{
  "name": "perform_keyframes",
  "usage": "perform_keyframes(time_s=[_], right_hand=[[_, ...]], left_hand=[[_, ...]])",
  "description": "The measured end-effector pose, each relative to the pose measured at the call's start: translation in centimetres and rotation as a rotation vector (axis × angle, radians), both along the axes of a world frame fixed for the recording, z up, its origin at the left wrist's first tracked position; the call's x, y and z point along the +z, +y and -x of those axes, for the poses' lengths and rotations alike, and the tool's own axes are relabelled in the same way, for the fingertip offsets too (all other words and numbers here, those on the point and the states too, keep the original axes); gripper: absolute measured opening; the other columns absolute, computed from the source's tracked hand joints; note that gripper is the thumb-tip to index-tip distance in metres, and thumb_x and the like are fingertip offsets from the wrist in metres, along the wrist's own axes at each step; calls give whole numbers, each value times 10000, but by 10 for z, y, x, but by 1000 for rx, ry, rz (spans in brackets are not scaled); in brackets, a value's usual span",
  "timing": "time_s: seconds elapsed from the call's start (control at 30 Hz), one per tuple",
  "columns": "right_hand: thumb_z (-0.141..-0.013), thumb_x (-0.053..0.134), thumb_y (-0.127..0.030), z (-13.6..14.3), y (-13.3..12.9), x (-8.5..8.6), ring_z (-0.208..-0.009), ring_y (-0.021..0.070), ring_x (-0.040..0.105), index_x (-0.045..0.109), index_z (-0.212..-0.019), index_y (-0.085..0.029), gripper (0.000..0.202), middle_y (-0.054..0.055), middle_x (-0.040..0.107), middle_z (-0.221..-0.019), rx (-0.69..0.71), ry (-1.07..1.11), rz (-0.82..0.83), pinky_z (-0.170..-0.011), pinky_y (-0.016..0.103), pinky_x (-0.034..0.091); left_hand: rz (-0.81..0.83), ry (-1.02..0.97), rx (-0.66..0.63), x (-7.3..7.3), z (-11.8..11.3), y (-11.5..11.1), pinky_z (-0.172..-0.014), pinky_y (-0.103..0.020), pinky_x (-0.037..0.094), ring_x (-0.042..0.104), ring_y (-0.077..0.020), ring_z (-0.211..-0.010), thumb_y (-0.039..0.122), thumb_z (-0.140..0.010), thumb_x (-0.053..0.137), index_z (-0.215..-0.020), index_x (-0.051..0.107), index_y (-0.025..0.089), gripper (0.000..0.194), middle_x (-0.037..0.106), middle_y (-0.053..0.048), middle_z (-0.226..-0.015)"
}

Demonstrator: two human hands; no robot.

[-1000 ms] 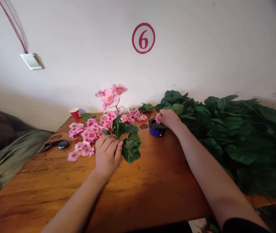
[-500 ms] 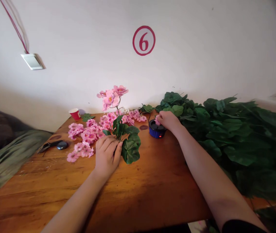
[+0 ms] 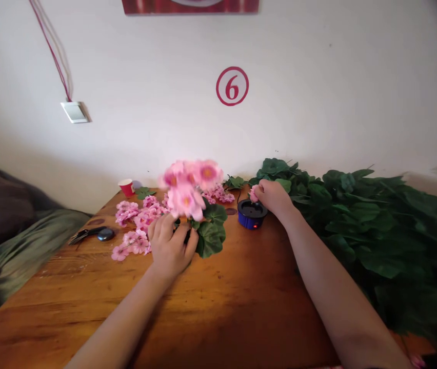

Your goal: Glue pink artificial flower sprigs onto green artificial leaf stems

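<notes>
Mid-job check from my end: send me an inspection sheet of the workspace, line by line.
Surface: wooden table, with a few dark marks.
Job's things: flower spray with green leaves; loose pink flowers; blue pot, red light lit; leaf pile at right.
Clutter: red cup at the back left; dark round object at left.
Left hand: closed around the spray's lower part.
Right hand: pinching a small pink flower by the pot's far rim; contact unclear.
Cables: dark cord behind the pot; red wires on the wall.
Surroundings: wall with a circled red 6.
</notes>
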State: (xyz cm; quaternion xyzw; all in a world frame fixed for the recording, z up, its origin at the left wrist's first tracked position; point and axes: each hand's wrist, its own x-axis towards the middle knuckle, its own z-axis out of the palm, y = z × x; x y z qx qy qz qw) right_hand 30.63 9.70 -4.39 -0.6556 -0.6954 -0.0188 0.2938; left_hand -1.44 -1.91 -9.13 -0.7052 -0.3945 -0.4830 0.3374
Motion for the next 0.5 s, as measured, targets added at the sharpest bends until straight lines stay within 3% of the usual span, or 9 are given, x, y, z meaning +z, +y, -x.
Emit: perform_keyframes(time_s=[0.13, 0.2, 0.3, 0.4, 0.5], right_hand=[[-917, 444, -321, -1, 1, -2, -717, 194, 568, 493, -689, -199, 264, 85, 651, -762, 9, 19, -2, -576, 275, 303], [-922, 442, -316, -1, 2, -2, -714, 195, 570, 494, -683, -198, 271, 92, 651, -760, 16, 27, -2, -585, 275, 309], [-921, 444, -301, -1, 2, -1, -708, 193, 560, 506, -683, -192, 269, 99, 650, -756, 7, 15, -16, -592, 274, 309], [-909, 440, -267, -1, 2, 0, -675, 176, 540, 500, -678, -189, 251, 76, 642, -728, 11, 25, -22, -582, 269, 296], [-903, 443, -258, -2, 2, 0, -665, 169, 533, 501, -682, -187, 239, 66, 641, -726, 5, 28, -9, -570, 268, 283]], left_hand=[[35, 81, -7, 7, 1, 7, -965, -492, 361, 607, -306, -972, 299, -797, 696, -792, 658, 233, 76, 688, -68, -864], [89, 142, -37, 18, -3, 6, -960, -483, 347, 611, -282, -914, 251, -840, 643, -792, 648, 220, 58, 687, -57, -807], [165, 224, -62, 37, -13, 1, -891, -426, 369, 596, -221, -783, 208, -918, 553, -704, 582, 192, 216, 660, -44, -728], [204, 271, -11, 48, -21, 2, -828, -405, 365, 576, -199, -722, 229, -951, 526, -666, 552, 183, 289, 643, -41, -697], [214, 291, 57, 50, -27, 11, -796, -407, 354, 571, -201, -703, 258, -963, 516, -669, 561, 182, 307, 636, -41, -683]])
